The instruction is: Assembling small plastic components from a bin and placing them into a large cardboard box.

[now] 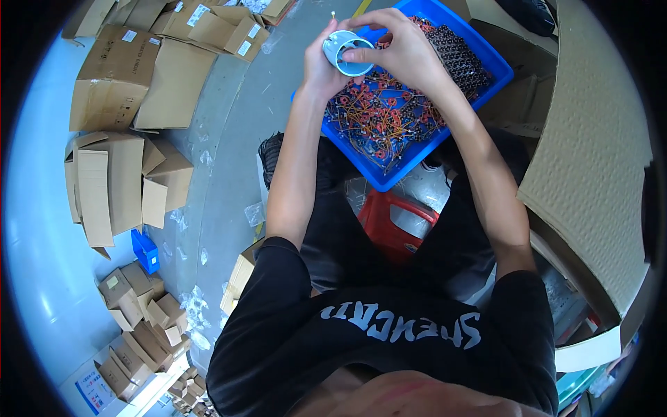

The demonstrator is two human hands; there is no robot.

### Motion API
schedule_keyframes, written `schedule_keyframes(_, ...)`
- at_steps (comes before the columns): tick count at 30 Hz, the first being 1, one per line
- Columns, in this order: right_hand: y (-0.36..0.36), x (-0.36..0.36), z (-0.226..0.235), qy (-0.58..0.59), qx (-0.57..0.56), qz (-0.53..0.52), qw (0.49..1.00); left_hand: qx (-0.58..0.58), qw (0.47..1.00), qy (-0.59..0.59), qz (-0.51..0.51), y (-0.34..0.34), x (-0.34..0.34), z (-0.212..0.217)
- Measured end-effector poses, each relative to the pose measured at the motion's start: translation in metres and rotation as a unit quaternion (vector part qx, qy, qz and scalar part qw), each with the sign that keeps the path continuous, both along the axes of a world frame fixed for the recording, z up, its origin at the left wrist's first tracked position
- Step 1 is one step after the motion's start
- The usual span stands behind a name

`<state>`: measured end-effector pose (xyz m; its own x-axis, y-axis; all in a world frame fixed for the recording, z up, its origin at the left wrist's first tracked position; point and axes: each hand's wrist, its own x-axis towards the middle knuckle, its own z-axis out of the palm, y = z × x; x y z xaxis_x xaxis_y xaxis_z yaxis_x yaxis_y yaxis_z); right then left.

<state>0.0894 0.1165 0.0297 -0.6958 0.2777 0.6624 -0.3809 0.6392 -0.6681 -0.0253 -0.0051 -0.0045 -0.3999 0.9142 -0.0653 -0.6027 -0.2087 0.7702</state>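
My left hand (320,66) is wrapped round a light-blue hollow cylindrical housing (357,69), its round opening turned up toward me. Over it, my right hand (410,59) bends in from the right, thumb inside the opening and forefinger curled by the rim. What lies under that thumb is hidden. A thin wire with a small pale connector (333,14) sticks up beyond my left fingers. Beneath both hands is a blue plastic tray (381,179), holding a tangle of orange-wired red parts (379,118) and dark round parts in rows (456,59).
Below the tray, a red plastic stool (389,229) shows between my legs. A large cardboard sheet (590,153) rises close on my right. Open cartons (111,76) stand along the left, with a small blue bin (145,251) among them. Clear plastic scraps (196,309) litter the floor.
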Motion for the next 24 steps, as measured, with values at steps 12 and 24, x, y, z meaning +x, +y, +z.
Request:
schedule_keyframes(12,-0.001,-0.006,-0.019,-0.113,-0.029,0.091,0.989,0.08,0.992,0.021,-0.092,-0.002,-0.011,-0.011)
schedule_keyframes(24,0.006,0.011,0.013,-0.166,-0.124,0.143,0.968,-0.105,0.975,0.127,0.145,0.003,0.017,0.012)
